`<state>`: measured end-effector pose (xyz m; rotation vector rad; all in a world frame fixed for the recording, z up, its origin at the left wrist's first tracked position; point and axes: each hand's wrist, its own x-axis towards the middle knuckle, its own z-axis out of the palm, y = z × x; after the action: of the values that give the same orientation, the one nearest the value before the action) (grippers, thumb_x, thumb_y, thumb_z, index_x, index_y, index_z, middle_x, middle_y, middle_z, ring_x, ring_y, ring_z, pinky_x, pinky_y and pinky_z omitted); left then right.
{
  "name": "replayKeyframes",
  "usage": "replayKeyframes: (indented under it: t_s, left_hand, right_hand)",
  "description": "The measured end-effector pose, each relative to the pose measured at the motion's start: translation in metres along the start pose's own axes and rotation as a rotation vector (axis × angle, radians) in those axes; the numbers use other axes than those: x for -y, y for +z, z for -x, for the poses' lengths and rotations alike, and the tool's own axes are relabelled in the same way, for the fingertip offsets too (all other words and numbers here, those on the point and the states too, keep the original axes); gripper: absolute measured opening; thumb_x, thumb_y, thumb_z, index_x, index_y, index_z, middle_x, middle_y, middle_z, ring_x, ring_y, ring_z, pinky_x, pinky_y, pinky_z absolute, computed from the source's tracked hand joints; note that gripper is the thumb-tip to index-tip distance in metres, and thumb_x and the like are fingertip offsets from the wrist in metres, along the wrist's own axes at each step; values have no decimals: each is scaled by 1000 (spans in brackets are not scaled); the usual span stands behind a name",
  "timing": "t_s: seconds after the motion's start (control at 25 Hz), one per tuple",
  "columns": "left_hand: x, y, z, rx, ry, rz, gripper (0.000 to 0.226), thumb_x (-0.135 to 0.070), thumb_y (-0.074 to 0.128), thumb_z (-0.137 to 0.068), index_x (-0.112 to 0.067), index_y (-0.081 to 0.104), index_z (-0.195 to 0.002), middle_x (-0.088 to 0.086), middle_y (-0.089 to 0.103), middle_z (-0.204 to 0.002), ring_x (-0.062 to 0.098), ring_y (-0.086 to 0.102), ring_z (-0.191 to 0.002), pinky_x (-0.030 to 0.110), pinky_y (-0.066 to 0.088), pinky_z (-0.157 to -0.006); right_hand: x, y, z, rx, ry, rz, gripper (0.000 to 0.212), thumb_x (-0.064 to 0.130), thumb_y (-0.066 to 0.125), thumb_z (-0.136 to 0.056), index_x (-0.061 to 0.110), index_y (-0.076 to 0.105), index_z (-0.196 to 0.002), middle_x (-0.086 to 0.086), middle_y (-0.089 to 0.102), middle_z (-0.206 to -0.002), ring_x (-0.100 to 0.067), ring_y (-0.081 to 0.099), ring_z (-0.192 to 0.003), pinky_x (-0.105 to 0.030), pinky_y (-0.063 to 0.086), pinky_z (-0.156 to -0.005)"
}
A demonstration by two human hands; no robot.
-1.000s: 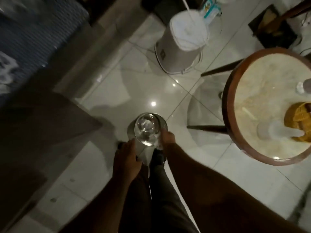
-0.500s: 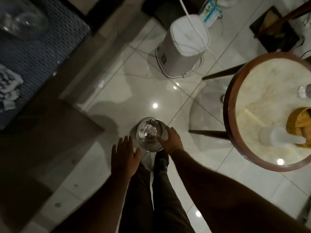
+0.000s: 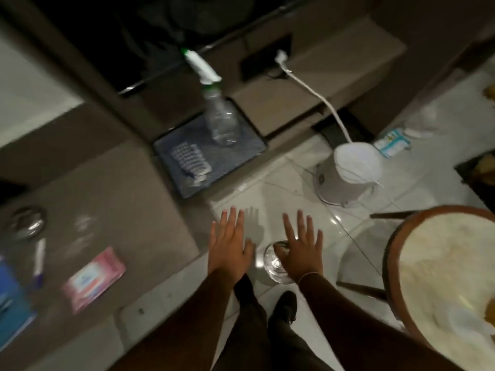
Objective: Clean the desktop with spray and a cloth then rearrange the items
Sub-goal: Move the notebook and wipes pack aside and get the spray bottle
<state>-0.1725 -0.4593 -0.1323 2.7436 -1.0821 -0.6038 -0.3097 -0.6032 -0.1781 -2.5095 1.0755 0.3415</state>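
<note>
A clear spray bottle point(image 3: 219, 119) with a white and green trigger head stands on a blue tray point(image 3: 241, 153) on the dark desktop point(image 3: 120, 188). A white patterned cloth point(image 3: 190, 162) lies on the same tray. My left hand point(image 3: 230, 245) and my right hand point(image 3: 301, 249) are both open with fingers spread, held above the tiled floor. A clear glass point(image 3: 274, 265) stands on the floor under my right hand, partly hidden by it; I cannot tell whether the hand touches it.
On the desktop lie a pink wipes packet point(image 3: 93, 278), a pen point(image 3: 39, 259), a metal lid point(image 3: 28, 223) and a blue book point(image 3: 10, 301). A white bin point(image 3: 348, 175) with a cord stands on the floor. A round wood-rimmed table point(image 3: 439, 266) is at right.
My right hand has let go of the glass and both hands have opened and lifted. The view has swung up and left, bringing the desktop, tray and spray bottle into sight.
</note>
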Motion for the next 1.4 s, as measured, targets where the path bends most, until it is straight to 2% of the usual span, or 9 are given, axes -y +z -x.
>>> replayKeyframes:
  t_s: [0.12, 0.24, 0.36, 0.48, 0.56, 0.68, 0.84, 1.08, 1.4]
  left_hand:
    - [27, -39, 53, -47, -170, -10, 85, -42, 45, -99, -23, -2, -168, 2, -9, -178, 26, -10, -165, 48, -11, -130]
    - [69, -59, 116, -108, -312, -23, 81, -43, 41, -101, -22, 1, -168, 5, -9, -178, 30, -9, -165, 49, -14, -129]
    - [112, -70, 166, -132, -463, -7, 81, -47, 38, -102, -22, -1, -168, 6, -12, -178, 30, -10, -165, 52, -6, -131]
    - [152, -81, 197, -189, -539, 26, 85, -50, 40, -101, -23, -5, -168, 5, -15, -177, 28, -14, -164, 51, -7, -131]
    - [180, -85, 216, -201, -565, 56, 87, -49, 42, -100, -24, -7, -167, 5, -19, -176, 29, -16, -164, 52, -7, -131]
    - [227, -86, 251, -197, -543, 79, 90, -50, 48, -99, -27, -6, -167, 5, -22, -175, 29, -17, -164, 54, -3, -133]
    - [300, -85, 295, -240, -513, 48, 85, -50, 42, -100, -24, -1, -168, 6, -8, -178, 29, -6, -166, 53, 0, -134]
    - [385, -83, 327, -215, -585, 138, 81, -55, 38, -104, -26, -3, -167, 4, -9, -178, 28, -8, -165, 53, 1, -133]
    - [436, -78, 323, -154, -635, 165, 79, -51, 35, -106, -23, -5, -168, 7, -7, -178, 29, -5, -166, 55, 4, -134]
  right_hand:
    - [28, -23, 14, -48, -160, 49, 97, 66, 56, -93, 41, -2, -167, -2, -12, -178, -31, -2, -165, -62, 12, -129]
    - [79, -31, 29, -51, -338, 69, 99, 66, 58, -93, 40, -1, -168, -3, -10, -177, -33, 1, -165, -64, 14, -128]
    - [139, -35, 55, -30, -463, 103, 104, 64, 67, -89, 38, 5, -168, -5, -4, -178, -35, 4, -164, -65, 15, -126]
    - [195, -32, 87, -75, -569, 127, 106, 63, 71, -84, 33, 16, -169, -9, 7, -178, -36, 12, -163, -67, 18, -124]
    - [224, -23, 104, -68, -639, 159, 107, 64, 71, -83, 35, 14, -168, -8, 3, -178, -35, 8, -164, -67, 15, -124]
    - [261, -4, 123, -27, -639, 229, 108, 66, 64, -89, 43, -9, -166, 1, -19, -176, -29, -11, -164, -64, 5, -129]
    - [323, 8, 147, -55, -611, 266, 106, 68, 62, -89, 41, -4, -167, -3, -8, -178, -34, -6, -164, -65, 9, -129]
    - [415, 22, 173, -59, -575, 254, 100, 69, 56, -93, 42, -5, -167, -1, -9, -178, -33, -7, -164, -61, 5, -130]
    - [448, 55, 166, 111, -643, 382, 103, 71, 59, -89, 43, -4, -166, 1, -7, -178, -32, -3, -165, -62, 8, -129]
